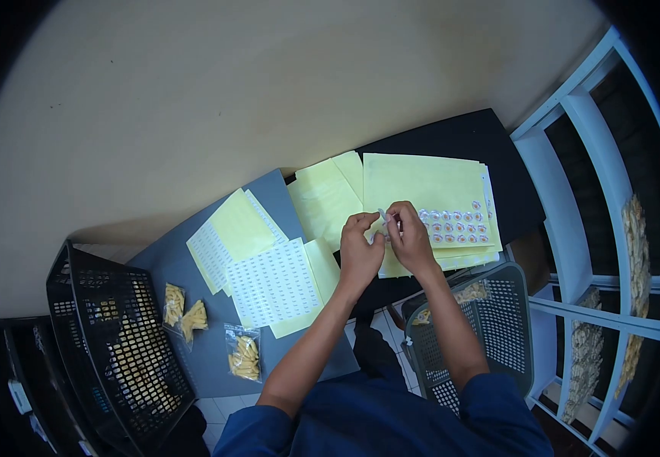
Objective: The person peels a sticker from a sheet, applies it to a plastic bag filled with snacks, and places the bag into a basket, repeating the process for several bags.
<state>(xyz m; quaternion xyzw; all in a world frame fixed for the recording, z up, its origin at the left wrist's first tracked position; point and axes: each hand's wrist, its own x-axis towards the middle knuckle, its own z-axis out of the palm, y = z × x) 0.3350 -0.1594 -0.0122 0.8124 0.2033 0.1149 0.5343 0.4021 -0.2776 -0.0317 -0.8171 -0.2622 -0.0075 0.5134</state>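
My left hand [362, 247] and my right hand [408, 234] meet over yellow backing sheets, fingertips pinched around a small whitish piece [382, 216] too small to make out fully. Beneath and to the right of them lies a yellow sheet [429, 179] with rows of round red-and-white stickers [459, 228] along its lower part. More yellow sheets [322, 194] lie just left of my hands. Farther left, a white label sheet [273, 282] printed with small rows of text overlaps other sheets on the grey table [170, 259].
Three clear bags of yellow snacks [245, 356] lie on the grey table's left part. A black basket [128, 343] holding more bags stands at the left. A grey-green basket [509, 327] is below right. White shelving [604, 320] with packs stands at the right.
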